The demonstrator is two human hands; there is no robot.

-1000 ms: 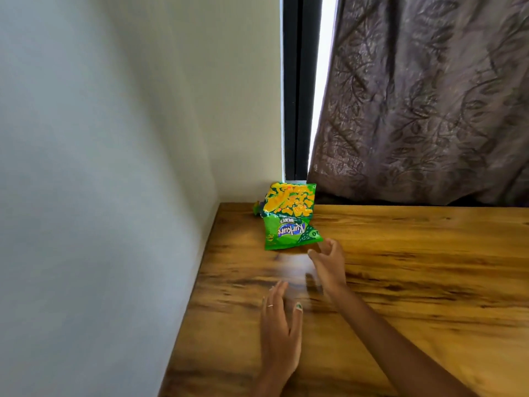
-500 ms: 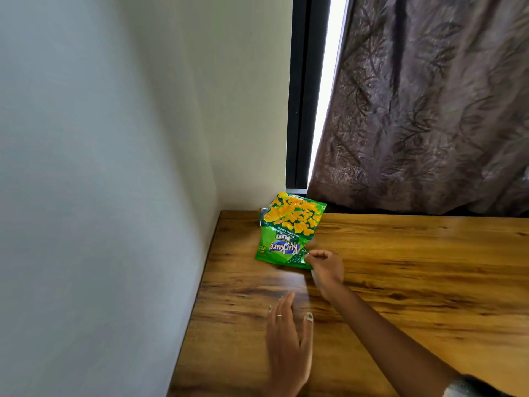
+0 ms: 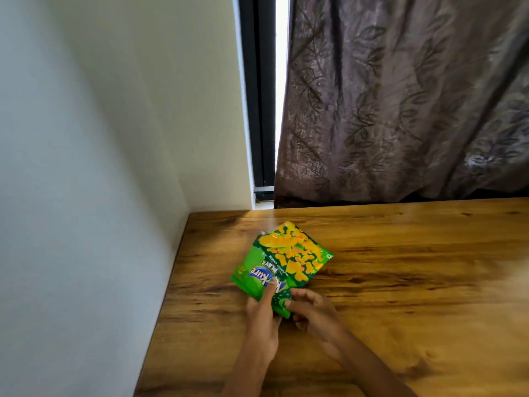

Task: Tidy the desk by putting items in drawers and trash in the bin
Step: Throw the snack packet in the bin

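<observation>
Snack packet [image 3: 282,267] apparently pinched between left hand [image 3: 262,316] and right hand [image 3: 312,313]

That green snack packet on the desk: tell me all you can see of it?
The snack packet is glossy green film printed with yellow-orange puffs and a blue logo, crinkled and looking nearly flat. It lies askew on the wooden desk near the wall corner. The left hand and right hand both pinch its near end.

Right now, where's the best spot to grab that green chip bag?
By its near bottom corner, coming from the front of the desk. The bag lies flat and crumpled with that corner pointing at the person, so it pinches easily. The left hand and right hand already hold it there.
</observation>
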